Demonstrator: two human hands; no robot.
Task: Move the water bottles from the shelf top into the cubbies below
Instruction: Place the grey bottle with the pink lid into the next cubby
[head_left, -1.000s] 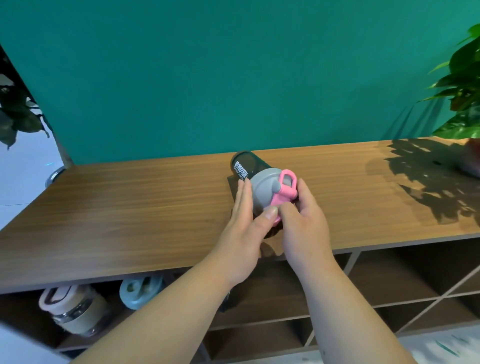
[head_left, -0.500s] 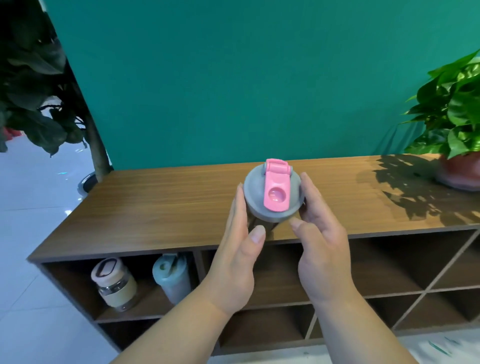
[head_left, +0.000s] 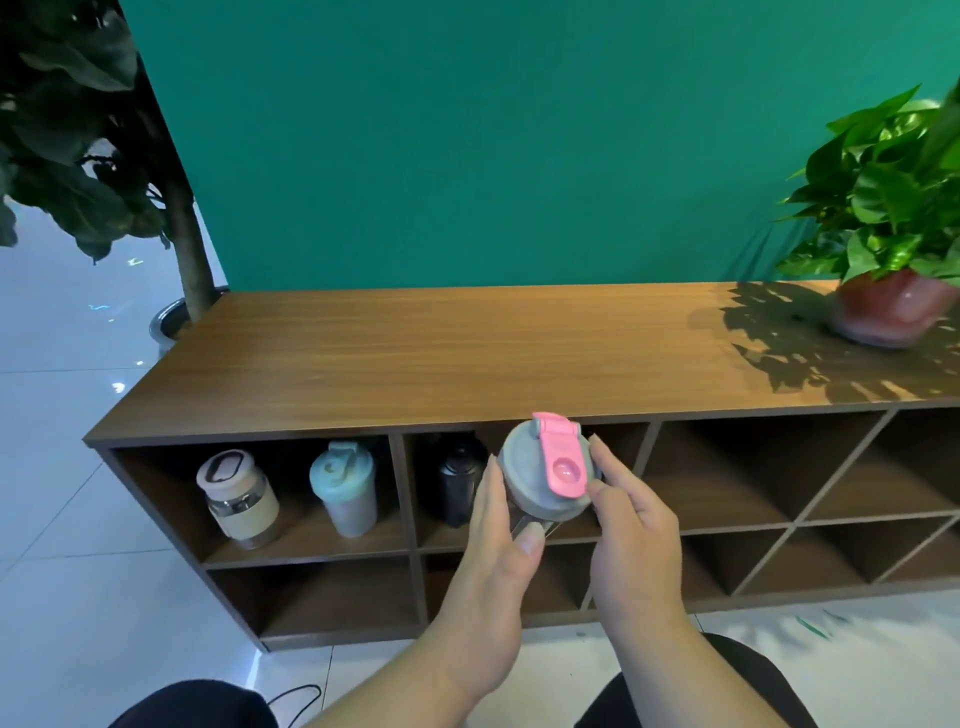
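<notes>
A bottle with a grey lid and pink flip cap (head_left: 545, 470) is held between both my hands, in front of the second upper cubby (head_left: 618, 447). My left hand (head_left: 498, 540) grips its left side, my right hand (head_left: 631, 525) its right. A black bottle (head_left: 457, 480) stands inside that same cubby. The left upper cubby holds a beige glass bottle (head_left: 236, 499) and a pale blue shaker bottle (head_left: 345, 486). The wooden shelf top (head_left: 415, 358) carries no bottles.
A potted green plant (head_left: 893, 296) sits on the shelf top at far right. A tall plant's trunk (head_left: 187, 244) stands left of the shelf. Cubbies to the right (head_left: 727, 478) and in the lower row (head_left: 322, 597) hold nothing. My knees show at the bottom.
The grey-and-pink bottle came off the shelf top and moved down to the front of the second upper cubby. My view dropped lower and pulled back, showing the cubbies.
</notes>
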